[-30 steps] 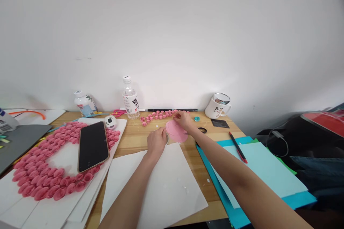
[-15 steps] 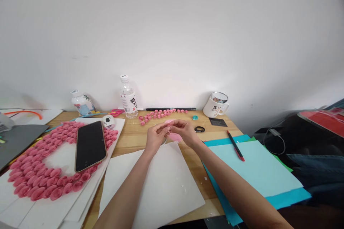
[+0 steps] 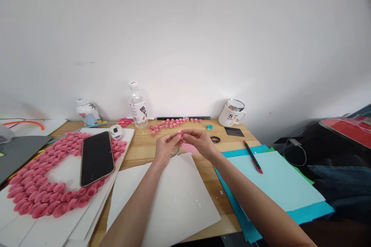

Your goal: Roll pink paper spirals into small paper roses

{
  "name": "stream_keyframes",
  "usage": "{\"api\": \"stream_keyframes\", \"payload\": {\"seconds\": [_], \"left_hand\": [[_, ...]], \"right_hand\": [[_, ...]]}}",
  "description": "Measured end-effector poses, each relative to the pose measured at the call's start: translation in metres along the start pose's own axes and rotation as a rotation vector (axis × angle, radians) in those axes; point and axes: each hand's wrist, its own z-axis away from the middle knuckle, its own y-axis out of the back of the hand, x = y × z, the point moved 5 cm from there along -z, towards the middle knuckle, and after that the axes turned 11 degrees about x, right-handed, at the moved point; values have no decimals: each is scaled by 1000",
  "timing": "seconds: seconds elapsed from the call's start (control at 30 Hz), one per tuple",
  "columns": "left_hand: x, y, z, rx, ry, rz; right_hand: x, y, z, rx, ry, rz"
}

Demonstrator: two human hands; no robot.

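My left hand (image 3: 164, 147) and my right hand (image 3: 199, 141) meet above the wooden table (image 3: 143, 148), fingertips pinched together on a small pink paper rose (image 3: 181, 135). Under them lies a pink paper disc (image 3: 189, 148), partly hidden by my hands. A row of small pink paper roses (image 3: 171, 123) lies just behind, near the wall. A white sheet (image 3: 171, 197) lies under my forearms.
At left, a phone (image 3: 96, 157) rests on white boards (image 3: 43, 224) covered with a ring of pink roses (image 3: 37, 193). Two bottles (image 3: 137, 106), a mug (image 3: 233, 114), a black ring (image 3: 215, 139) and a red-and-black pen (image 3: 253, 157) on blue sheets (image 3: 275, 181) surround the hands.
My right hand came back from the row of roses to meet the left. Both hands lifted off the pink disc and now pinch a small rose between them.
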Motion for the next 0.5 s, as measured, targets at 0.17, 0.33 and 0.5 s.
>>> {"api": "stream_keyframes", "payload": {"seconds": [0.17,0.33,0.5], "left_hand": [[2,1,1,35,-6,-20],[0,2,1,67,20,36],[-6,5,0,108,130,127]], "right_hand": [[-1,0,2,94,42,40],[0,-3,2,99,48,68],[-4,-11,2,60,151,222]]}}
